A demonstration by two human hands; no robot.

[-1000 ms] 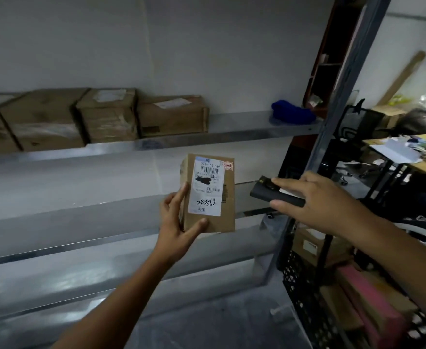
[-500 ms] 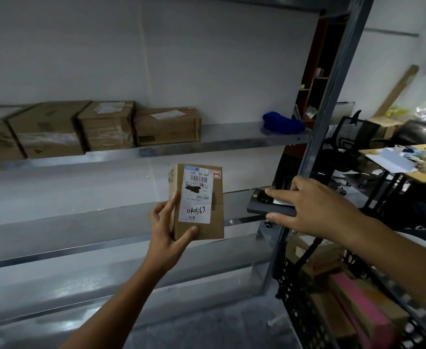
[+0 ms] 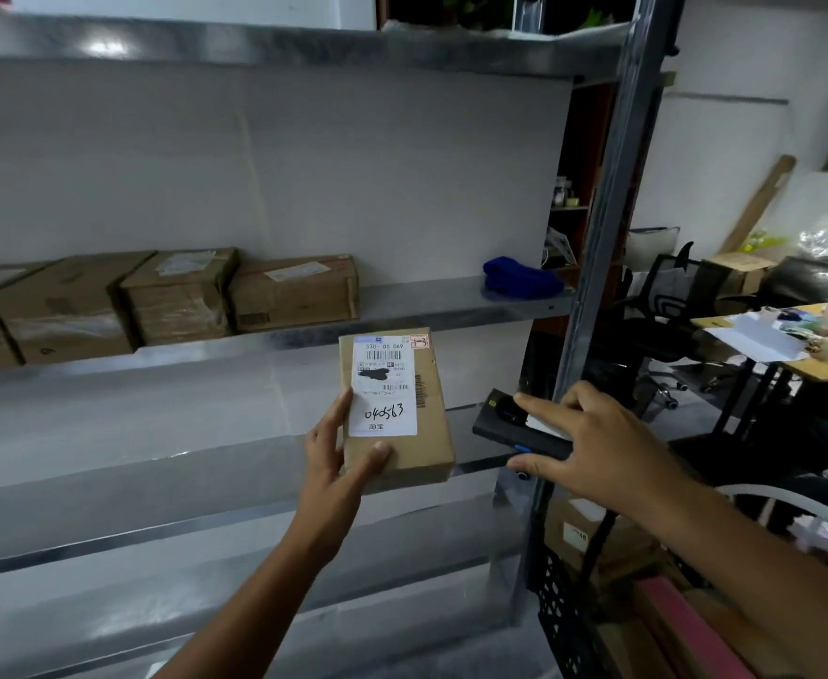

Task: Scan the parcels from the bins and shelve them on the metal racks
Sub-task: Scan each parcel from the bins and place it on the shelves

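My left hand (image 3: 336, 460) grips a small brown cardboard parcel (image 3: 419, 443) by its lower left corner, upright, its white barcode label with a handwritten number facing me. My right hand (image 3: 593, 443) holds a black handheld scanner (image 3: 510, 426) just right of the parcel, its front end pointing left toward it. Both are in front of the metal rack (image 3: 426, 311), between its middle and lower shelves. Several brown boxes (image 3: 182, 301) stand in a row on the left of the middle shelf.
A blue cloth (image 3: 520, 279) lies at the right end of the middle shelf. The rack's upright post (image 3: 603, 237) rises behind my right hand. A black crate (image 3: 564, 624) with parcels stands lower right. A cluttered desk (image 3: 794, 350) and office chair (image 3: 667, 296) are beyond.
The view has tilted upward, bringing the top shelf into sight. The parcel and scanner stay side by side in my hands, sitting lower in the frame.
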